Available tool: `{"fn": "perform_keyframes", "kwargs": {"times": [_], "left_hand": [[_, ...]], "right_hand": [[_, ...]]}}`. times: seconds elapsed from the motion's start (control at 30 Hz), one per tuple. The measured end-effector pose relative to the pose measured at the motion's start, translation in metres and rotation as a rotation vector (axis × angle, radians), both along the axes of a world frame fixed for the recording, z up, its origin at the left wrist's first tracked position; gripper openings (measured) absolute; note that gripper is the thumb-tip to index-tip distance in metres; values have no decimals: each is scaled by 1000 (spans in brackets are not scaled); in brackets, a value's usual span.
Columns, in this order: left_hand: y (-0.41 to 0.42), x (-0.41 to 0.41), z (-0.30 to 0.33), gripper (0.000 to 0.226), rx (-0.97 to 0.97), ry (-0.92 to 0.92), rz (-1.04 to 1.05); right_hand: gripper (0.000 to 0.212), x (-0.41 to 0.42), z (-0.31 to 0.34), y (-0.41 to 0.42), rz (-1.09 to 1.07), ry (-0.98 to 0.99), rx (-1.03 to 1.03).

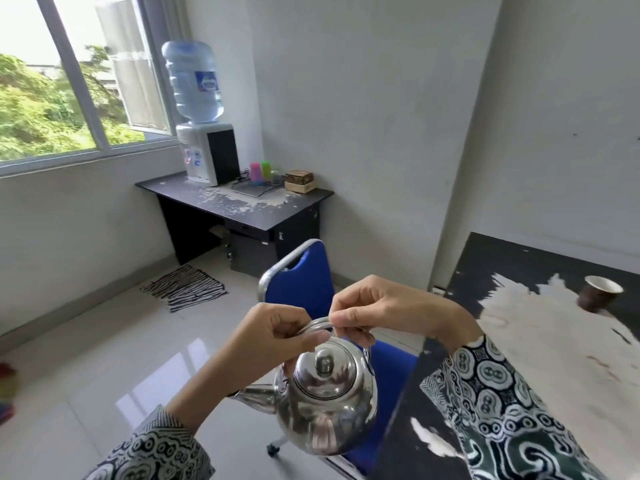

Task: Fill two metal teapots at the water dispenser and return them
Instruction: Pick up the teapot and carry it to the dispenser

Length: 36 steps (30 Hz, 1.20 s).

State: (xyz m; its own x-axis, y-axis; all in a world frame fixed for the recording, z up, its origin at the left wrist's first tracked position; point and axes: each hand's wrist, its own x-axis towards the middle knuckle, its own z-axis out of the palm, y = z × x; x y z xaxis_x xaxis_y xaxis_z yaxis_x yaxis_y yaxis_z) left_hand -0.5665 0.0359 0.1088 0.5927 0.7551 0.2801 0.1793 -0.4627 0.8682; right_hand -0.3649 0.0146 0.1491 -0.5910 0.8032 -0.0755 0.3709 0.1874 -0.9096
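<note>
Both hands hold one metal teapot [323,400] by its wire handle [317,325] — left hand [273,337] and right hand [374,310] each pinch it — above a blue chair [304,271]. The water dispenser [207,154] stands on a far desk [242,206], well apart.

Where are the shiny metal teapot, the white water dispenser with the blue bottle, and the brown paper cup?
shiny metal teapot [325,407], head view, on its rounded body
white water dispenser [197,147], head view, on its white front
brown paper cup [598,294], head view, on its side wall
</note>
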Motion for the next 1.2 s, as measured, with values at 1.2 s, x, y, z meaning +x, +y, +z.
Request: {"fn": "perform_keyframes", "kwargs": {"times": [1.2], "left_hand": [[651,-275,-41,57,51,140,459]], "right_hand": [[22,-293,-53,671,-37,25,61]]}}
